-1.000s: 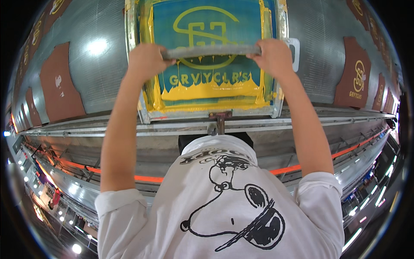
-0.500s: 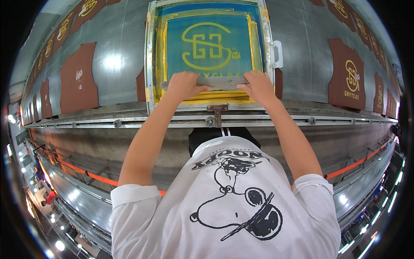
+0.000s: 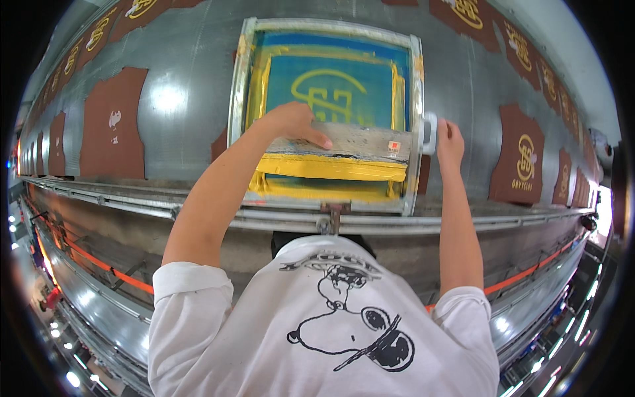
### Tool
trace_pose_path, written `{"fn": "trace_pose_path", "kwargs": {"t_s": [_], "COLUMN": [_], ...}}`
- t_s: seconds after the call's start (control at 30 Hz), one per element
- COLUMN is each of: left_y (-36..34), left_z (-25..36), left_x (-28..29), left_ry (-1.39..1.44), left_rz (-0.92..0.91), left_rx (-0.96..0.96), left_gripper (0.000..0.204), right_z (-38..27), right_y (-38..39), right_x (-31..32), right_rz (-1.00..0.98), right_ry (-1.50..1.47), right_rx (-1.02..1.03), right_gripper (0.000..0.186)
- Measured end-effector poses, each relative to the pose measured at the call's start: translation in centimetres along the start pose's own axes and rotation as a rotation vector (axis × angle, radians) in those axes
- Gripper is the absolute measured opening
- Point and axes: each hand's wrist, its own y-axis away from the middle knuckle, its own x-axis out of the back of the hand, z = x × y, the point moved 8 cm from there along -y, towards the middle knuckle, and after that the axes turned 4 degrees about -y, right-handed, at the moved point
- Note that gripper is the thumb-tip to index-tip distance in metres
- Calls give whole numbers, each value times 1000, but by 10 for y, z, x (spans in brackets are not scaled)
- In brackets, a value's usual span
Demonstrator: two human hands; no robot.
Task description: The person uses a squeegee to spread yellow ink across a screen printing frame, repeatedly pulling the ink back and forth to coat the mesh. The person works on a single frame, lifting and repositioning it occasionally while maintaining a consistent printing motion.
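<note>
A screen-printing frame (image 3: 418, 73) with a blue-green mesh and a yellow design lies in front of me. My left hand (image 3: 294, 126) is closed on the top of a wide squeegee (image 3: 357, 140), thumb toward me. Thick yellow ink (image 3: 331, 169) coats the squeegee's lower edge and lies on the near end of the mesh. My right hand (image 3: 451, 142) is off the squeegee, its fingers curled at the light grey handle (image 3: 430, 134) on the frame's right side. The fingertips there are partly hidden.
Brown fabric pieces lie along the long grey table: one with a small white print (image 3: 112, 126) at left, one with a yellow design (image 3: 522, 155) at right. A metal rail (image 3: 390, 225) edges the table, with a rusty bracket (image 3: 335, 213) by the frame.
My right hand has left the squeegee and moved right to the frame's handle. The squeegee, now in my left hand alone, is tipped so its broad face and inky edge show. The view has shifted.
</note>
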Motion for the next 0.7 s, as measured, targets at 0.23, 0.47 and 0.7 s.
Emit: {"fn": "trace_pose_path", "kwargs": {"t_s": [0.23, 0.47, 0.7], "left_y": [-48, -76, -55], "left_z": [-38, -54, -50], "left_x": [128, 168, 137], "left_ry": [-102, -207, -1], "left_rz": [344, 499, 518], "left_rx": [-36, -48, -133], "left_gripper": [78, 53, 40], "right_z": [32, -4, -28], "right_y": [-11, -13, -9], "right_x": [-61, -35, -17], "right_rz": [-338, -303, -274], "right_ry": [-339, -416, -440], "right_rx": [-528, -529, -485], "right_gripper": [28, 23, 26]}}
